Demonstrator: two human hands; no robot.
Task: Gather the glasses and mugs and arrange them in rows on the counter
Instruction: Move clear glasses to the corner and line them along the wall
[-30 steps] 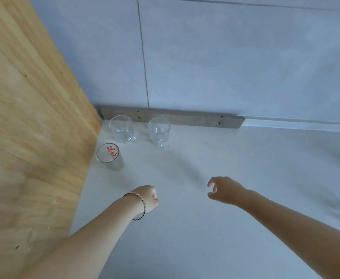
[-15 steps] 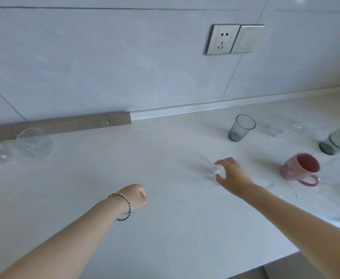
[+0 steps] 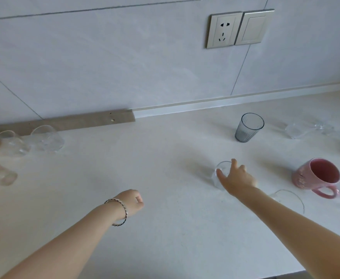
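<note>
White bench (image 3: pixel 165 150): your right hand (image 3: pixel 236 178) curls round the clear glass (image 3: pixel 224 168), likely for the left row (image 3: pixel 44 138); left hand (image 3: pixel 131 202) fisted, empty.

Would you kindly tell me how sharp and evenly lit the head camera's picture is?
Head view: soft, even light with faint shadows on the counter; wide-angle distortion tilts and smears the clear glasses at the left edge; the pink mug and grey glass are crisp; the small clear glass gripped by the right hand barely shows against the pale surface.
</note>
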